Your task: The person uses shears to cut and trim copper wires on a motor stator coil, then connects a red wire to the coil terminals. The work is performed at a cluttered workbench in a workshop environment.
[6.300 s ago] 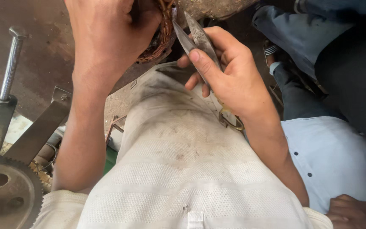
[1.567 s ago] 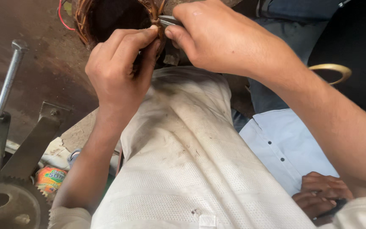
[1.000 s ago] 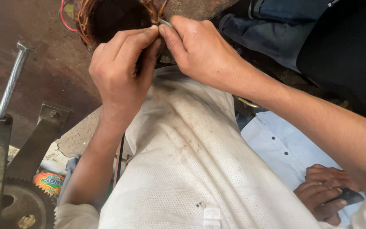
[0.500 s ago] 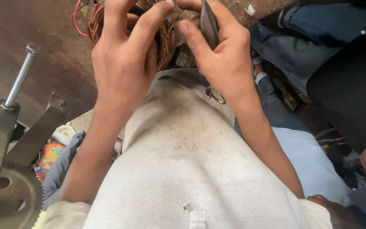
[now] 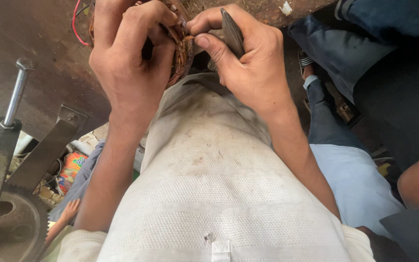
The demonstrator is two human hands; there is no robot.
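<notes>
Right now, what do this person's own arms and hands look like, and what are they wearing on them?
Both arms are bare from wrist to above the elbow. The left hand and right hand have no gloves, rings or watch that can be seen. Short off-white sleeves of a stained, textured shirt begin at the upper arms.

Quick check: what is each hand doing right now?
Left hand: closed around the copper wire coil.
Right hand: closed on the pliers, fingertips at the coil.
</notes>
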